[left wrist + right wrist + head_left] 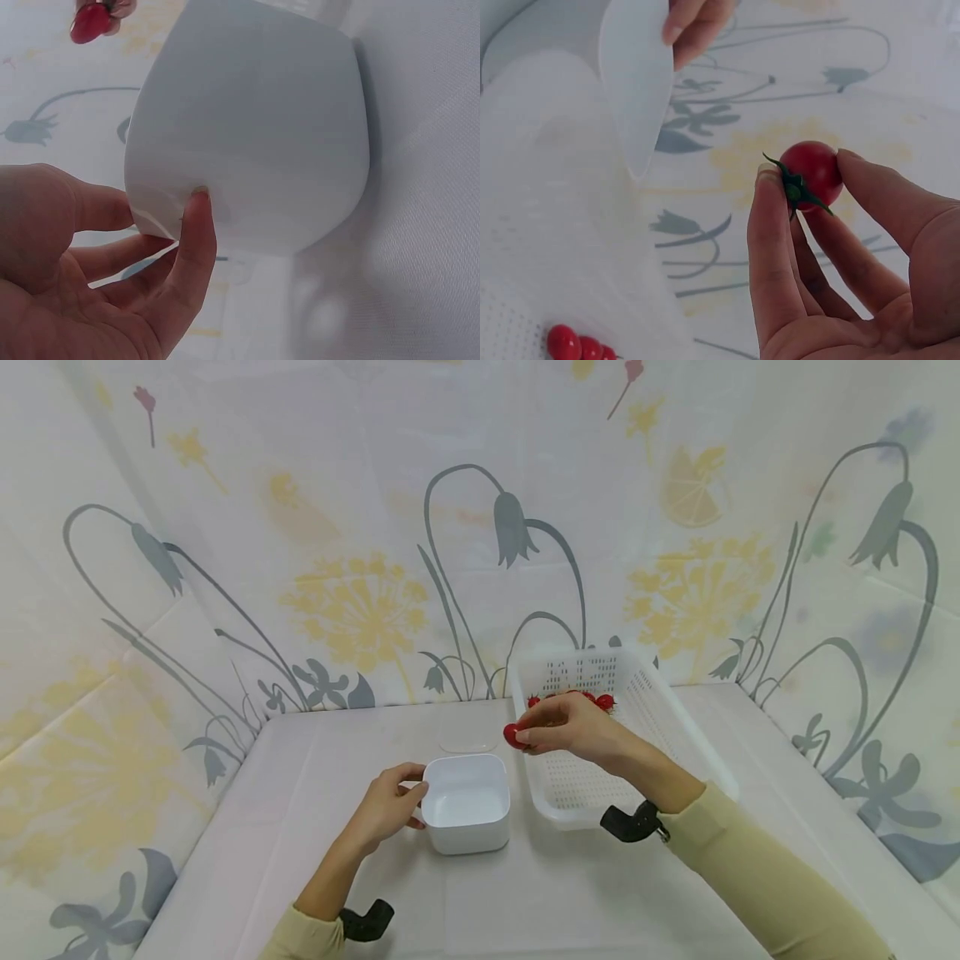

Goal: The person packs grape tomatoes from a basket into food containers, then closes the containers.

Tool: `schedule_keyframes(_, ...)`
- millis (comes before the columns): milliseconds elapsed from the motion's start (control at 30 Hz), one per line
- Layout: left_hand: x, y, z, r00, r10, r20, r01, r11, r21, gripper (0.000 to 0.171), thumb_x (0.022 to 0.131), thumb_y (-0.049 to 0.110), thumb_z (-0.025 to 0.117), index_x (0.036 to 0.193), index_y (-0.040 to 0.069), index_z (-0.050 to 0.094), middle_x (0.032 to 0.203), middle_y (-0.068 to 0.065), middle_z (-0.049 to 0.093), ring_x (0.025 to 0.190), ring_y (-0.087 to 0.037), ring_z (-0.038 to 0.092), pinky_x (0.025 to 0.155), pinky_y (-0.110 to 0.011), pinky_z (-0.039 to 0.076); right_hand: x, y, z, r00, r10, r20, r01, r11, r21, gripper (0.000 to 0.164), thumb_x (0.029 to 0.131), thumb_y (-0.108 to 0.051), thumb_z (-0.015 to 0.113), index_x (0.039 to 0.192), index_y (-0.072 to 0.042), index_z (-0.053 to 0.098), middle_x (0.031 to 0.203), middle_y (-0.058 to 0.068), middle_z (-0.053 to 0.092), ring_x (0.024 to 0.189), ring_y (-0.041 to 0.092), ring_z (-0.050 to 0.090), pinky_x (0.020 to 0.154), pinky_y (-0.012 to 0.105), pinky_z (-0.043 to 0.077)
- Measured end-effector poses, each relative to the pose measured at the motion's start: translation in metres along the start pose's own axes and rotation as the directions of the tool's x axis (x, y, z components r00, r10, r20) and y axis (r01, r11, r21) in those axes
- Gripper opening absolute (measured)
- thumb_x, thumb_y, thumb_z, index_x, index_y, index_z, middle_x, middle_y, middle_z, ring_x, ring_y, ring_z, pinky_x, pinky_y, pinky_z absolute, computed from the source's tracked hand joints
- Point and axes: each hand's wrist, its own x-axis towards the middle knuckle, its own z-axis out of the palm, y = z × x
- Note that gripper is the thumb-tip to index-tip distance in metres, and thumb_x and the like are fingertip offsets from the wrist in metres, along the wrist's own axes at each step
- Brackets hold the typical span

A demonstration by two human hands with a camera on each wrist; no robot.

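Observation:
My right hand (573,727) pinches a red cherry tomato (810,174) between thumb and fingers, its green stem cap showing in the right wrist view. It is in the air at the left edge of a white perforated basket (697,735). Several cherry tomatoes (604,702) lie at the back of that basket, partly hidden by my right hand. On the left, my left hand (390,802) holds the near-left side of a white square container (471,839), with fingertips on its rim and outer wall. The container stands upright on the table, and no contents show inside.
A clear, flat, lid-like piece (468,737) lies behind the container on the white-covered table (300,760). A floral-printed sheet (360,527) rises at the back and both sides. The basket's front wall stands close to the container's right side.

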Motion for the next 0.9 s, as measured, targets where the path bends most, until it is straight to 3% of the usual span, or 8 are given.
schedule_keyframes(333, 0.000, -0.002, 0.001, 1.000, 0.000, 0.003, 0.000, 1.000, 0.001, 0.032, 0.103, 0.009, 0.057, 0.132, -0.002, 0.061, 0.131, -0.020, 0.062, 0.083, -0.021, 0.065, 0.062, -0.036, 0.064, 0.007, 0.014, 0.050, 0.995, -0.047, -0.085, 0.045, 0.999, -0.017, 0.026, 0.097, -0.018, 0.072, 0.117, -0.002, 0.072, 0.110, 0.010, 0.072, 0.095, 0.029, 0.074, 0.095, 0.041, 0.059)
schedule_keyframes(667, 0.001, -0.001, 0.000, 1.000, -0.003, 0.012, 0.003, 1.000, 0.012, 0.033, 0.103, 0.010, 0.057, 0.134, -0.002, 0.060, 0.132, -0.021, 0.061, 0.087, -0.025, 0.067, 0.063, -0.036, 0.064, 0.018, 0.027, 0.084, 0.991, -0.093, -0.101, 0.090, 0.995, -0.033, 0.023, 0.097, -0.018, 0.072, 0.116, -0.004, 0.073, 0.108, 0.009, 0.074, 0.095, 0.033, 0.073, 0.092, 0.039, 0.060)
schedule_keyframes(900, 0.001, -0.002, 0.000, 1.000, 0.002, 0.016, -0.002, 1.000, 0.004, 0.034, 0.103, 0.008, 0.057, 0.134, -0.004, 0.058, 0.128, -0.025, 0.063, 0.091, -0.034, 0.069, 0.062, -0.036, 0.064, 0.030, 0.041, 0.103, 0.982, -0.152, -0.114, 0.143, 0.986, -0.088, 0.021, 0.097, -0.017, 0.071, 0.112, -0.002, 0.073, 0.104, 0.011, 0.074, 0.090, 0.033, 0.073, 0.080, 0.031, 0.061)
